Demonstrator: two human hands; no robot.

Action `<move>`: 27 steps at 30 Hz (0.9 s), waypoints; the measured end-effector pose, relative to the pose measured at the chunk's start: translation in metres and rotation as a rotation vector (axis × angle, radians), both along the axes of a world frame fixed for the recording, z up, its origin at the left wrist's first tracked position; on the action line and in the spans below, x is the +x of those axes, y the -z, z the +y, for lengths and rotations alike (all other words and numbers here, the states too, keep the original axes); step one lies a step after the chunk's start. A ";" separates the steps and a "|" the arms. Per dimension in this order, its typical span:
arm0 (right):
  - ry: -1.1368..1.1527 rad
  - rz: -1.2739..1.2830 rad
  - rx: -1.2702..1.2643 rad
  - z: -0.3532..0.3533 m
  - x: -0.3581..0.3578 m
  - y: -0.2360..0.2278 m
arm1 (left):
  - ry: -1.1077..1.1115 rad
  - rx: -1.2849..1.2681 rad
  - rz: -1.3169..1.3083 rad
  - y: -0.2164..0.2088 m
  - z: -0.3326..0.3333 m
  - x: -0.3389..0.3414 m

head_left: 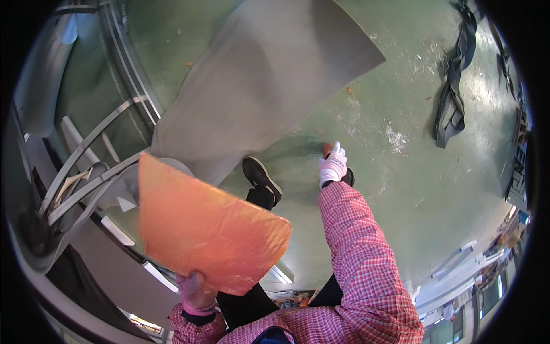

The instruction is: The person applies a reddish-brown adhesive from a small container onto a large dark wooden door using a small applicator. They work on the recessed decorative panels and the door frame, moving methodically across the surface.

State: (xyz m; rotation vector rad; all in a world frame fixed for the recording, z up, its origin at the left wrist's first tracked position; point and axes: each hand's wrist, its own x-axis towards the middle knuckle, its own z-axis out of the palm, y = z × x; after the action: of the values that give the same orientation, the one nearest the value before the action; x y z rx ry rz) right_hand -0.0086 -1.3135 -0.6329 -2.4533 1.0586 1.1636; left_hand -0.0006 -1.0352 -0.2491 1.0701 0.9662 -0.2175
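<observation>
My left hand (196,293), in a pinkish glove, grips the lower edge of a flat orange board (212,226). The board has one rounded corner and a worn, scuffed face. It is tilted in front of my legs and covers part of them. My right hand (334,164), in a white and pink glove, is stretched forward over the floor with its fingers closed. A small reddish-brown rounded thing (327,150) shows at its fingertips; its kind cannot be made out. A large grey sheet (258,74) lies ahead on the floor, its near edge beside my left shoe (262,176).
Curved grey strips and rolled material (86,155) stand at the left, close to the board. A twisted dark strip (452,97) lies on the green floor (395,189) at the far right. White scuffs and small scraps dot the floor. Shelving and clutter (510,241) line the right edge.
</observation>
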 end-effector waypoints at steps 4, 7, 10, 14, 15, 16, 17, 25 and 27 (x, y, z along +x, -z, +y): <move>-0.042 -0.139 0.067 -0.010 0.021 -0.079 | -0.031 -0.053 -0.028 -0.039 -0.013 -0.005; -0.089 -0.234 0.103 -0.030 0.032 -0.173 | -0.053 -0.143 -0.052 -0.093 -0.028 0.014; -0.197 -0.241 0.142 -0.033 0.058 -0.266 | -0.118 -0.201 -0.031 -0.169 -0.025 0.034; -0.432 -0.338 0.078 -0.057 0.115 -0.377 | -0.145 -0.323 -0.163 -0.225 -0.010 0.044; -0.474 -0.366 0.034 -0.080 0.136 -0.402 | -0.125 -0.368 -0.182 -0.231 -0.020 0.056; -0.477 -0.351 0.020 -0.085 0.157 -0.431 | -0.123 -0.378 -0.177 -0.246 -0.019 0.066; -0.476 -0.334 0.005 -0.088 0.176 -0.459 | -0.138 -0.403 -0.214 -0.257 -0.017 0.075; -0.502 -0.461 -0.084 -0.057 0.304 -0.587 | -0.119 -0.448 -0.392 -0.309 0.063 0.168; -0.487 -0.465 -0.072 -0.047 0.336 -0.619 | -0.146 -0.447 -0.417 -0.319 0.079 0.189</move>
State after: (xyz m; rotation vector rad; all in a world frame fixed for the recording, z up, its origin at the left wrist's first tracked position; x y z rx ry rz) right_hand 0.3271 -1.3604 -0.0139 -2.9265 0.3889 0.5968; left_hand 0.1884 -0.9564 0.0697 0.5969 0.5768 -0.0774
